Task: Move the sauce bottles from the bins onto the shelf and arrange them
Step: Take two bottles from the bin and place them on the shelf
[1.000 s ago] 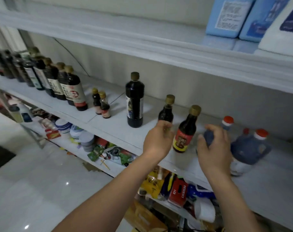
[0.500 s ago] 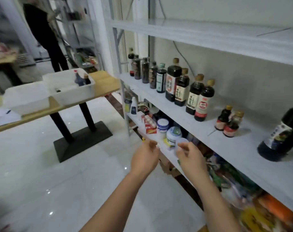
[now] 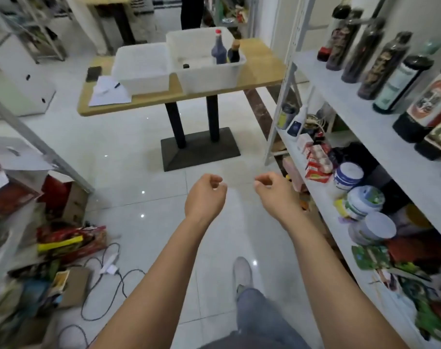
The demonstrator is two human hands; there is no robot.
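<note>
Two white bins stand on a wooden table (image 3: 259, 74) ahead of me. The right bin (image 3: 209, 71) holds a red-capped blue bottle (image 3: 219, 50) and a dark bottle with a gold cap (image 3: 234, 52), both upright; a small black cap shows beside them. Nothing shows inside the left bin (image 3: 141, 71). A row of dark sauce bottles (image 3: 380, 66) lines the white shelf (image 3: 360, 117) on my right. My left hand (image 3: 205, 195) and my right hand (image 3: 273, 191) hang over the floor, fingers loosely curled, holding nothing.
Papers and a pen (image 3: 108, 93) lie on the table's left end. The lower shelf (image 3: 322, 197) carries tubs and packets. Boxes, bags and a cable (image 3: 106, 270) clutter the floor at left. A person's legs (image 3: 191, 11) stand behind the table. My shoe (image 3: 242, 273) steps on white tiles.
I have turned away from the shelf bottles toward the table with the bins. Both hands came off the shelf empty and now hang in front of me.
</note>
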